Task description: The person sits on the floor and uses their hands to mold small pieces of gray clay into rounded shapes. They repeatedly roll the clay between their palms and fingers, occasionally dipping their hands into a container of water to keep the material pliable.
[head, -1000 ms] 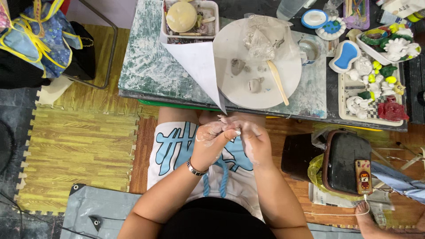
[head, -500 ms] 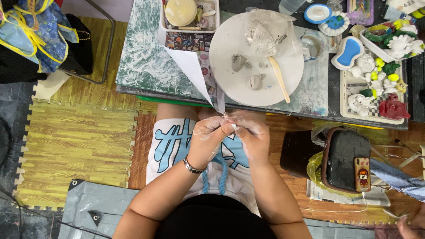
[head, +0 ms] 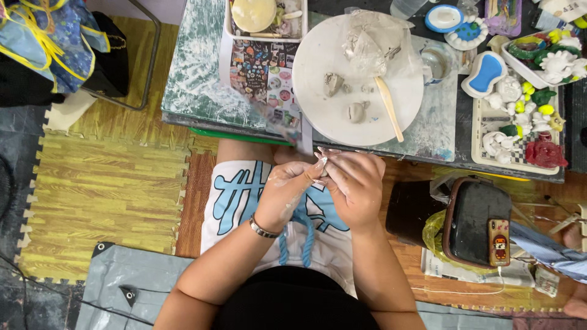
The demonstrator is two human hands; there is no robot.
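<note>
Pinching small grey clay piece (head: 320, 166) between left hand (head: 293, 186) and right hand (head: 353, 186); better pressing gently, evenly, above lap.

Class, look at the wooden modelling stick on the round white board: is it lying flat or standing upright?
Lying flat. The wooden stick rests lengthwise on the round board, angled diagonally, beside small grey clay lumps.

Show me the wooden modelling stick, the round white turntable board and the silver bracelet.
wooden modelling stick (head: 389, 107), head view, mid-shaft
round white turntable board (head: 318, 116), head view, bare left part
silver bracelet (head: 263, 229), head view, band on left wrist
</note>
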